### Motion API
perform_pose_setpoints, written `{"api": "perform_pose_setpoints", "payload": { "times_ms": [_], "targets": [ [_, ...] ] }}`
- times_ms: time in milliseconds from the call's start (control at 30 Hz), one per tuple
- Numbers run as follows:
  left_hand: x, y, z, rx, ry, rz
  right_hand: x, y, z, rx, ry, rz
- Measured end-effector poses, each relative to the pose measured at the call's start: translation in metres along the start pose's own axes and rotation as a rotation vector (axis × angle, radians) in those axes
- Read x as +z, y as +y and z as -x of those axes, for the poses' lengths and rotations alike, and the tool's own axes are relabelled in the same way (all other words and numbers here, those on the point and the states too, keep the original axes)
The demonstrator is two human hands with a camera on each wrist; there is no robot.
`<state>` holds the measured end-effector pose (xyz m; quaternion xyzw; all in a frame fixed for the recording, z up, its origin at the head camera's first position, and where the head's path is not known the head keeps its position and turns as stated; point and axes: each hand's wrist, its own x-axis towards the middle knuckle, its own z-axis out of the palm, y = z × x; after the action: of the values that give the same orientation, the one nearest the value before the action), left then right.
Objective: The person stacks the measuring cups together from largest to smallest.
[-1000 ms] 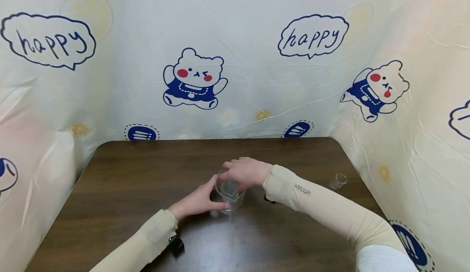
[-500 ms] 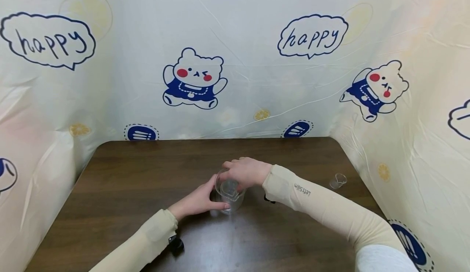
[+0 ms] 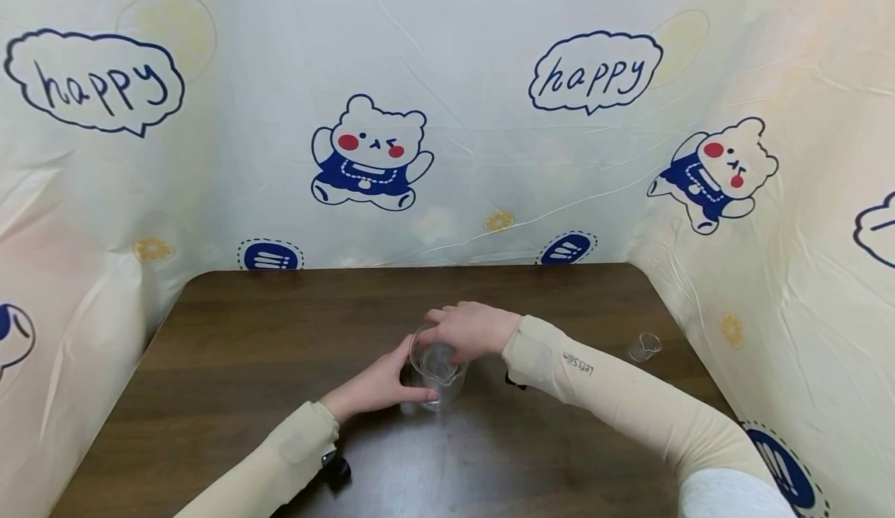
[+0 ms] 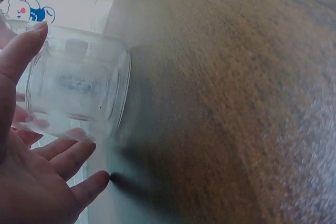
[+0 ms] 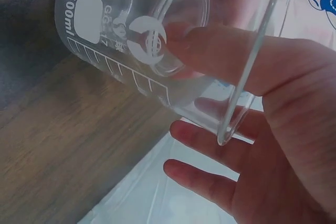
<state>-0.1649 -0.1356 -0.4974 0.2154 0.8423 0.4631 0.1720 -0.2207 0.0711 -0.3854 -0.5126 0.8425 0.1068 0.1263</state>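
A clear glass beaker (image 3: 450,391) marked 500ml stands near the middle of the table, with a smaller beaker (image 3: 439,359) inside it. My left hand (image 3: 377,384) holds the large beaker's side, thumb in front and fingers round the left. From above, my right hand (image 3: 478,329) reaches in over the rim. In the right wrist view its thumb is inside the large beaker (image 5: 107,64), at the rim of the smaller one, and two fingers spread outside the glass. The left wrist view shows the smaller beaker's base (image 4: 79,85) low in the large one.
Another small clear beaker (image 3: 645,346) stands at the right side of the brown wooden table (image 3: 280,332), beyond my right forearm. A pale printed curtain (image 3: 461,75) hangs close behind the table and along both sides.
The smaller beaker's outline has shifted a little inside the large one and looks rounder from above. Both hands stay in nearly the same places.
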Motion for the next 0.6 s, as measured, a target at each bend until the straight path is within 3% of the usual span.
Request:
{"api": "perform_pose_setpoints", "payload": {
  "times_ms": [600],
  "targets": [
    [0.002, -0.003, -0.003, 0.073, 0.028, -0.012, -0.012, 0.015, 0.024, -0.040, 0.104, -0.058]
  ]
}}
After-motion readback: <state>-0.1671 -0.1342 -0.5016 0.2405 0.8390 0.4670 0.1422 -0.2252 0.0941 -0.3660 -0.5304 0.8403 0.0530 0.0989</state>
